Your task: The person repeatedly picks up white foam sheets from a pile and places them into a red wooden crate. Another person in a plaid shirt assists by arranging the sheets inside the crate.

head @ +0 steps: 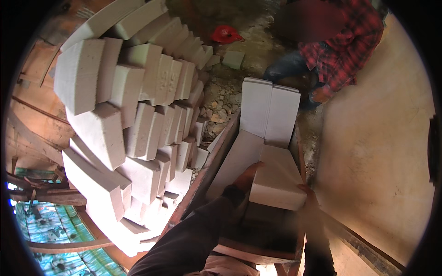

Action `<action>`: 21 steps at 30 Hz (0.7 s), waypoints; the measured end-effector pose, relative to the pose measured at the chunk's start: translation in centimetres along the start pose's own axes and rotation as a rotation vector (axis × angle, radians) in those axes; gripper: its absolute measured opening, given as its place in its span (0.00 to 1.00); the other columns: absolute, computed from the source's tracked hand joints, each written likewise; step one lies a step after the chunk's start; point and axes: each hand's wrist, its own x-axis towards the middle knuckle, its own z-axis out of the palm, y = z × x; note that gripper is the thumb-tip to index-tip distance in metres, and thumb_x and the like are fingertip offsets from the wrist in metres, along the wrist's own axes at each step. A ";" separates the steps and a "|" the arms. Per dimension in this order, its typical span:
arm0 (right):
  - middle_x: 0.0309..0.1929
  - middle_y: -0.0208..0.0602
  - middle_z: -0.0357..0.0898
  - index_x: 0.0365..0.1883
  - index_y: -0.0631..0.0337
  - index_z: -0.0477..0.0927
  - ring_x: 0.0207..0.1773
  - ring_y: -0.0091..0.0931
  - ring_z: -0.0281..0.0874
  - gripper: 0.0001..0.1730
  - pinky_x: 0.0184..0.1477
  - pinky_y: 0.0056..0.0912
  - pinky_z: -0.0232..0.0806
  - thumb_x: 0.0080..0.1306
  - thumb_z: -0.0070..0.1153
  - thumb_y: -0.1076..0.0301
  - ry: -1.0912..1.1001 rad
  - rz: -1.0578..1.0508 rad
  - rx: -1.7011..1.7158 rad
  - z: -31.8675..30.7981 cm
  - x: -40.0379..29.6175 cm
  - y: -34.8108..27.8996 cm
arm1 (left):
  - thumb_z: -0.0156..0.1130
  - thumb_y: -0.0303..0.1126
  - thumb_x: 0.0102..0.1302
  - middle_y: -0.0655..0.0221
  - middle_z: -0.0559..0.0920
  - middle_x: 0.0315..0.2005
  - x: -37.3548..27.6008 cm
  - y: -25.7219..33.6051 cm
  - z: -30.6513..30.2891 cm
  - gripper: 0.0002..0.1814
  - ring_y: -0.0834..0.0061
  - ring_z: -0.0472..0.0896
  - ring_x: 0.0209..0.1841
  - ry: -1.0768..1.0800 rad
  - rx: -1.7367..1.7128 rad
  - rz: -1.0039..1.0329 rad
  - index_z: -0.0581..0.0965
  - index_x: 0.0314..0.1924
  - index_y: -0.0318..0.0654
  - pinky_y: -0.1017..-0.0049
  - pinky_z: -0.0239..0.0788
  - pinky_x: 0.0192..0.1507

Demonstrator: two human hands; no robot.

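Note:
A white building block (278, 177), perhaps aerated concrete, sits tilted at the near end of a row inside a long wooden box (212, 169). My left hand (249, 175) presses against its left side, and my right hand (308, 197) grips its near right corner. Beside it on the left lies another white block (234, 158). Two more blocks stand upright at the far end, a left one (256, 107) and a right one (283, 115), touching each other. Below the held block, the box's near part is in dark shadow.
A tall, uneven stack of white blocks (152, 127) rises left of the box. A person in a red checked shirt (366, 38) crouches at the far right. A plain wall (376, 145) runs along the right. Rubble (219, 107) and a red object (227, 34) lie on the ground.

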 end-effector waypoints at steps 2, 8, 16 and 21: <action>0.60 0.51 0.79 0.63 0.58 0.75 0.64 0.42 0.80 0.42 0.64 0.42 0.73 0.47 0.78 0.79 0.022 0.176 0.160 -1.4 -2.5 0.5 | 0.53 0.41 0.79 0.62 0.82 0.56 -1.9 2.7 4.1 0.22 0.72 0.80 0.60 0.006 -0.091 -0.063 0.75 0.64 0.35 0.70 0.69 0.66; 0.59 0.50 0.80 0.61 0.61 0.76 0.62 0.41 0.81 0.37 0.63 0.43 0.73 0.52 0.76 0.74 0.006 0.071 -0.175 -5.7 -10.7 -5.6 | 0.54 0.47 0.76 0.59 0.82 0.56 -9.7 8.4 12.5 0.28 0.66 0.83 0.56 0.258 -0.286 -0.383 0.74 0.65 0.33 0.66 0.74 0.60; 0.56 0.41 0.79 0.58 0.63 0.77 0.61 0.36 0.77 0.25 0.64 0.43 0.69 0.65 0.62 0.61 0.021 0.443 1.022 -5.8 -19.6 -20.3 | 0.58 0.43 0.73 0.57 0.82 0.54 -17.1 10.4 16.6 0.28 0.64 0.84 0.55 0.404 -0.300 -0.056 0.72 0.66 0.32 0.63 0.80 0.55; 0.53 0.39 0.80 0.53 0.64 0.79 0.58 0.35 0.77 0.21 0.62 0.41 0.69 0.63 0.61 0.63 -0.023 0.207 1.002 -5.9 -24.1 -21.8 | 0.61 0.41 0.71 0.55 0.81 0.55 -27.0 18.9 22.3 0.31 0.63 0.84 0.54 0.425 -0.305 0.107 0.70 0.68 0.30 0.63 0.79 0.54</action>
